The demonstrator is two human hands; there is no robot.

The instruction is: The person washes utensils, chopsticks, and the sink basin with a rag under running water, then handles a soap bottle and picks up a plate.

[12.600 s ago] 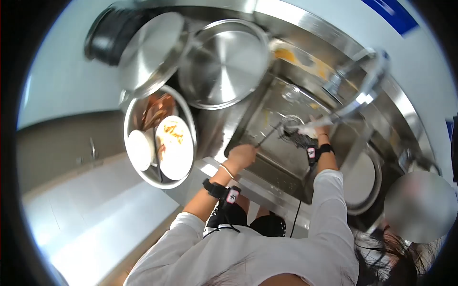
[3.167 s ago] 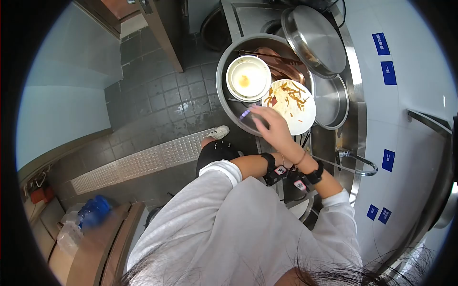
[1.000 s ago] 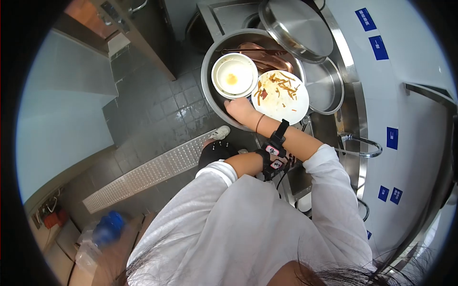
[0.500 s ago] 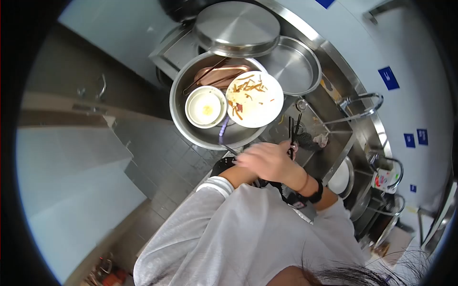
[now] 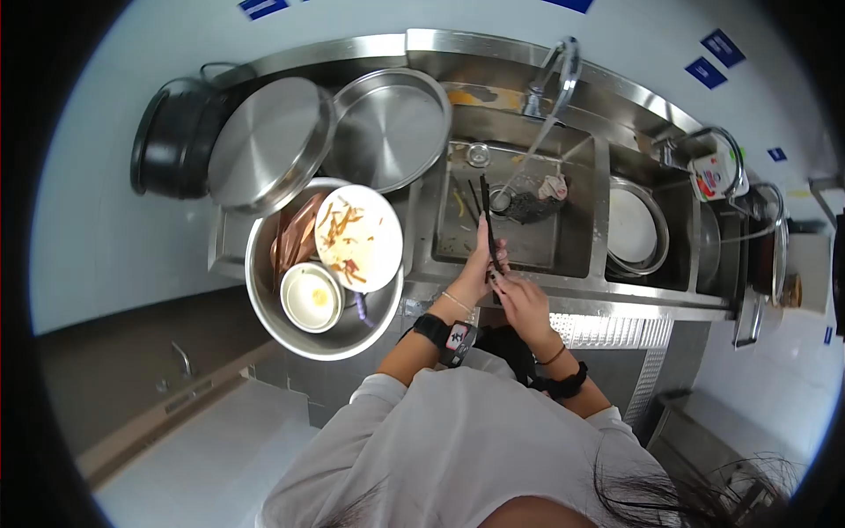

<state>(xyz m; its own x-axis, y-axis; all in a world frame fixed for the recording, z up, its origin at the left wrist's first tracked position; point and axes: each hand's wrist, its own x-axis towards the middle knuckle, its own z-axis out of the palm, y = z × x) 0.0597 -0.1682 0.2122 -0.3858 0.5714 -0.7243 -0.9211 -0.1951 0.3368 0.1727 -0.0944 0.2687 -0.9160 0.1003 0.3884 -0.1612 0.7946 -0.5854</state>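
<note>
Black chopsticks point(image 5: 488, 229) stand upright in my left hand point(image 5: 480, 268), near the front edge of the sink point(image 5: 528, 257). My right hand point(image 5: 524, 305) has its fingers closed on their lower ends. Beyond my hands, water runs from the faucet point(image 5: 563, 79) toward a dark mesh scrubber point(image 5: 532, 208) and a pale crumpled cloth point(image 5: 553, 187) in the sink. To the left, a large metal basin point(image 5: 290, 339) holds a white plate with food scraps point(image 5: 365, 242), stacked white bowls point(image 5: 310, 299), copper-coloured trays point(image 5: 299, 231) and a purple-handled utensil point(image 5: 361, 306).
Two round steel pans point(image 5: 264, 145) point(image 5: 387, 128) and a black pot point(image 5: 180, 141) stand at the back left. A second sink basin at right holds a white dish in a metal bowl point(image 5: 632, 227). A white and red container point(image 5: 717, 174) sits behind it.
The view has swung toward the sinks. My right hand has moved from beside the basin and across my left forearm to the chopsticks, and has closed on their lower ends.
</note>
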